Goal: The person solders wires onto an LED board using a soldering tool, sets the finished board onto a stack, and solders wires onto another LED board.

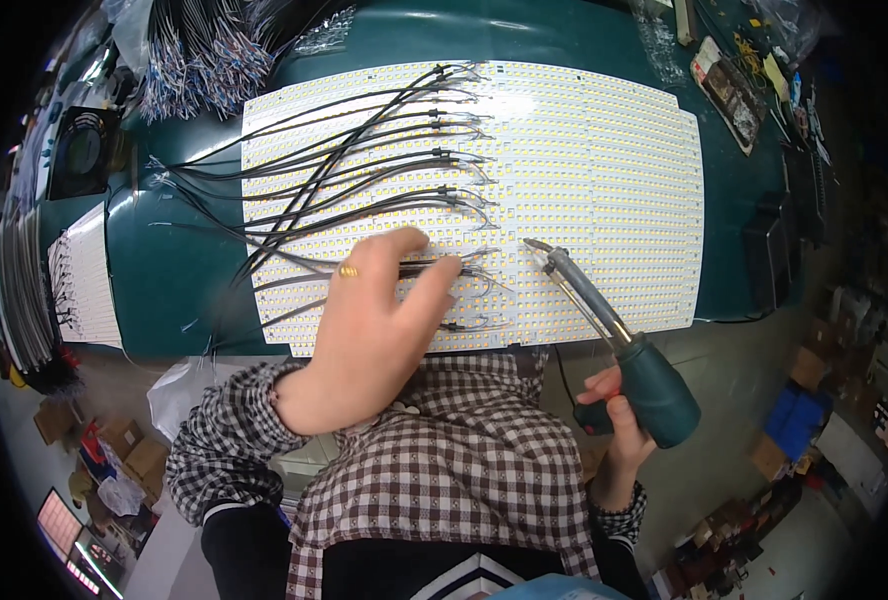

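Note:
A broad sheet of white LED strip boards (604, 190), dotted with yellow chips, lies on the green table. Black cables (354, 160) with stripped, thin wire ends run over its left half to the middle. My left hand (369, 320), with a gold ring, is over the lower cables, thumb and forefinger curved and apart. Dark cable shows in the gap between them; whether the other fingers touch it is hidden. My right hand (624, 425) grips a soldering gun (659, 390) by its green handle. Its tip points up and left, close to the boards' middle, right of my left fingertips.
Bundled cables (209, 60) lie at the back left. Stacked dark strips (29, 260), a small black fan (84, 150) and another group of strip boards (89, 280) are on the left. A worn flat box (729, 95) and a black device (772, 250) sit on the right.

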A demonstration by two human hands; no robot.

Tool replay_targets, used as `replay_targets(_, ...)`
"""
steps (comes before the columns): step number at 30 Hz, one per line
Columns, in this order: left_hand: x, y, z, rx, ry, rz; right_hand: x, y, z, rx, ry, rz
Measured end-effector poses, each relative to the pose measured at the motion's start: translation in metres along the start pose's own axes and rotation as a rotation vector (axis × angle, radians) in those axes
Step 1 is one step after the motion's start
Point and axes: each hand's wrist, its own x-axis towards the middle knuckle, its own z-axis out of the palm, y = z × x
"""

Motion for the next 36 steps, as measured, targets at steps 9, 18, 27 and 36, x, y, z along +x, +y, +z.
replay_targets(9,0.016,-0.006,-0.001,0.152,-0.118,0.248,-0.003,0.000,-0.007,0.115,-0.037,-0.088)
replay_targets(18,0.018,-0.005,-0.004,0.078,-0.174,0.222,-0.001,0.004,-0.003,0.006,0.049,-0.075)
replay_targets(27,0.032,-0.017,-0.002,-0.215,-0.147,0.104,0.000,0.006,-0.003,0.021,0.045,-0.099)
replay_targets(36,0.042,-0.024,-0.007,0.014,-0.308,0.359,0.002,0.006,-0.004,0.142,-0.008,-0.081)
